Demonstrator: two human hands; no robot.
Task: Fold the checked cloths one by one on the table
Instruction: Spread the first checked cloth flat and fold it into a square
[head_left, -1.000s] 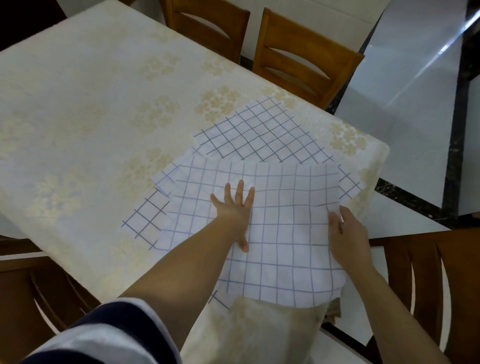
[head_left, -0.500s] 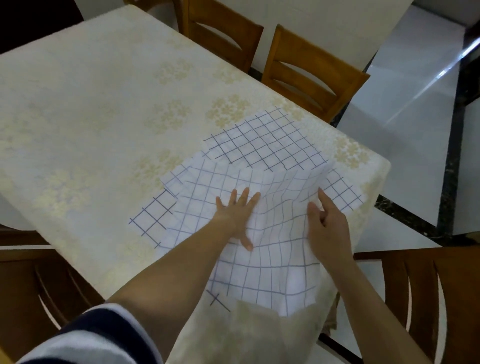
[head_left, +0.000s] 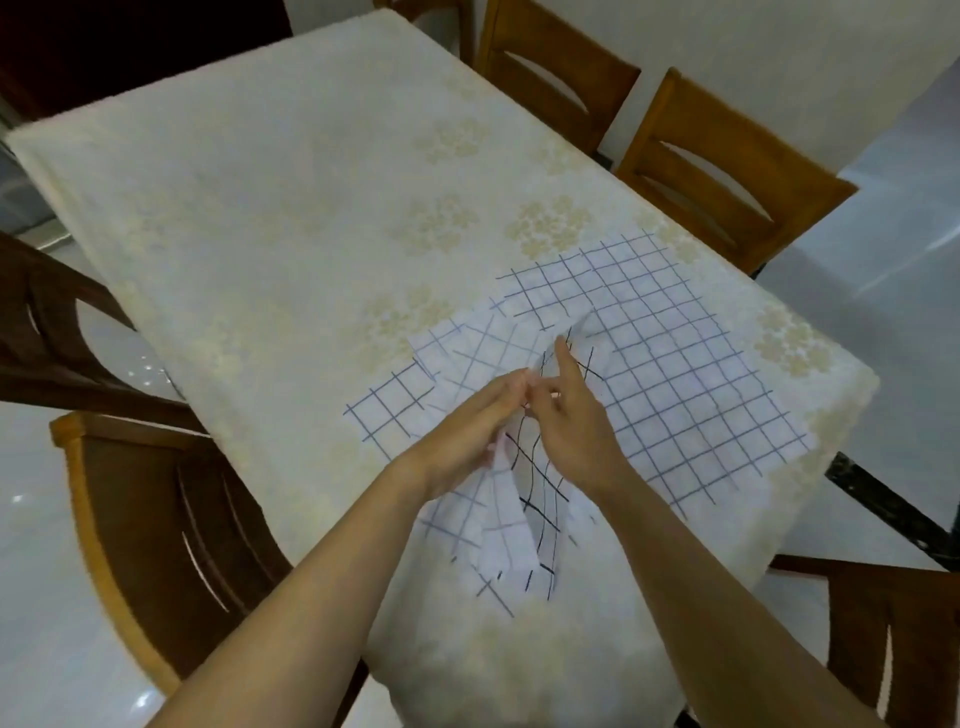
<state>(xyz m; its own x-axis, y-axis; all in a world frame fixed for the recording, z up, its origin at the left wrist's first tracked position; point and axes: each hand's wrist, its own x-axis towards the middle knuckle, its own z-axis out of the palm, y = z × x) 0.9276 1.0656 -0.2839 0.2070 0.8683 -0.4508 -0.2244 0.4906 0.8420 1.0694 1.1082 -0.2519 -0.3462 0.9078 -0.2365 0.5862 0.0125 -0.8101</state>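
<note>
Several white checked cloths with dark grid lines lie overlapped near the table's front right corner. The top cloth (head_left: 511, 525) is bunched up into a ridge between my hands, its lower part hanging towards the table edge. My left hand (head_left: 470, 421) and my right hand (head_left: 569, 415) meet at the middle of it, fingertips touching, both pinching the gathered fabric. My right forefinger points away from me. Another checked cloth (head_left: 685, 374) lies flat beneath, spreading to the right, and a corner of a third (head_left: 389, 405) shows on the left.
The table (head_left: 270, 218) wears a cream cloth with pale gold flowers. Wooden chairs stand around it: two at the far side (head_left: 727, 171), one at the left (head_left: 156, 509), one at the right (head_left: 893, 623). Glossy white floor lies beyond the right edge.
My right hand swept the cloth's right edge leftwards until it met my left hand. The flat top cloth is now gathered between both hands, uncovering the cloth below.
</note>
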